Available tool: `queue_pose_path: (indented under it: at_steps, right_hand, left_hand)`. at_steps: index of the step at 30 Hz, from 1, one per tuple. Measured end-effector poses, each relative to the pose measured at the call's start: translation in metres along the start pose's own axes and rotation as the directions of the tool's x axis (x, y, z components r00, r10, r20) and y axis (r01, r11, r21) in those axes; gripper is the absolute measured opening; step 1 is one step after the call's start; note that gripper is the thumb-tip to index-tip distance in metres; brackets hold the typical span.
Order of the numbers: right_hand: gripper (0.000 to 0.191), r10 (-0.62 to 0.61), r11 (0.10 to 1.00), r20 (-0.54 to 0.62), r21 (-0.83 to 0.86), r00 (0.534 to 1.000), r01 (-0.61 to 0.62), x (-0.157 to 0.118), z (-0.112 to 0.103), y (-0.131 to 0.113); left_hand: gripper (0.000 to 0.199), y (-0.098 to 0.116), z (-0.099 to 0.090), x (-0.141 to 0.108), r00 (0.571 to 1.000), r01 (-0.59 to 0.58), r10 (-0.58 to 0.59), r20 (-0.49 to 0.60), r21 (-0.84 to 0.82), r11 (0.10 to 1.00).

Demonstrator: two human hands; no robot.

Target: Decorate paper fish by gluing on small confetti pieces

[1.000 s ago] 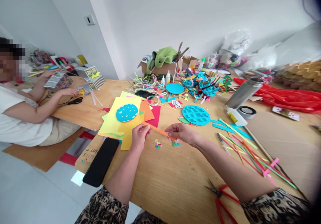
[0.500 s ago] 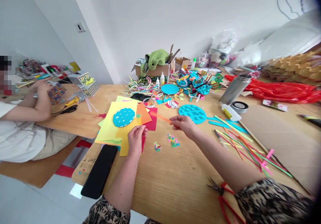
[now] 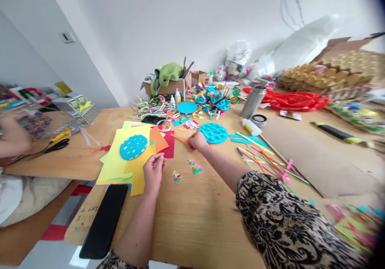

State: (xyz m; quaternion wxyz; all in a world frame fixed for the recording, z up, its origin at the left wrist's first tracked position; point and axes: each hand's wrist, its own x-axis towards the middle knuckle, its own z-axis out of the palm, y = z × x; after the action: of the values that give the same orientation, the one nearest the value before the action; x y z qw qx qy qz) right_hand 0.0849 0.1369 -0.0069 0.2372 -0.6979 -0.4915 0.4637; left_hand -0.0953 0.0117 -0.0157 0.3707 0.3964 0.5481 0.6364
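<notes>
Far left, a co-worker's arm [image 3: 13, 138] is at a patterned piece [image 3: 37, 124], partly cut off by the frame; black scissors [image 3: 56, 145] lie near it on that table. Next, black phone [image 3: 104, 223] flat at the near left corner of the wooden table [image 3: 192, 221]. Above it, yellow sheets [image 3: 110, 156] overlap, with a blue oval with pale squares [image 3: 134, 147] on top. Left hand [image 3: 153, 172] is just right of those: thumb and fingertips drawn together, can't tell if anything is between them. Orange sheet [image 3: 159, 139] and red sheet [image 3: 169, 148] sit beyond it. Two small piles of paper bits [image 3: 195, 167] lie between the forearms. Right hand [image 3: 197, 141] pinches an orange strip [image 3: 179, 139] by its right end; the strip points left, free end at the red sheet's right edge in view. Blue textured oval [image 3: 213, 133] is just right of that hand. Further right: steel bottle [image 3: 253, 103], glue bottle [image 3: 252, 127] and tape roll [image 3: 259, 119] close together, then loose coloured strips [image 3: 267, 161], a cardboard sheet [image 3: 325, 164], and a black-and-yellow tool [image 3: 337, 132] on it.
</notes>
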Motion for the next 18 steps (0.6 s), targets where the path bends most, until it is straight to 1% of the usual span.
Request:
queue_pose_path:
  at_steps: [4,6,8,12,15,18]
  right_hand:
    - [0.035,0.024,0.997,0.043,0.07,0.999,-0.027,-0.012,-0.014,0.004]
    - [0.033,0.026,0.995,0.051,0.099,0.998,-0.031,-0.016,-0.026,0.01]
    - [0.033,0.024,0.992,0.04,0.123,0.999,-0.029,-0.019,-0.043,0.018]
    - [0.034,0.02,0.99,-0.031,0.143,0.999,-0.016,-0.021,-0.089,0.037]
    - [0.034,0.017,0.991,-0.114,0.131,0.993,-0.002,-0.022,-0.122,0.049]
    - [0.031,0.012,0.996,-0.211,0.091,0.977,0.007,-0.023,-0.149,0.061]
  left_hand:
    - [0.035,-0.003,-0.002,0.002,1.0,-0.022,0.021,0.014,0.055,0.998]
    - [0.035,-0.004,-0.002,0.003,0.999,-0.029,0.027,0.025,0.071,0.997]
    - [0.035,-0.005,-0.003,0.004,0.999,-0.032,0.029,0.038,0.085,0.996]
    - [0.035,-0.008,-0.002,0.004,0.998,-0.052,0.048,0.041,0.104,0.993]
    - [0.036,-0.01,-0.001,0.004,0.997,-0.068,0.062,0.056,0.129,0.989]
    - [0.037,-0.01,-0.001,0.004,0.995,-0.071,0.061,0.073,0.155,0.985]
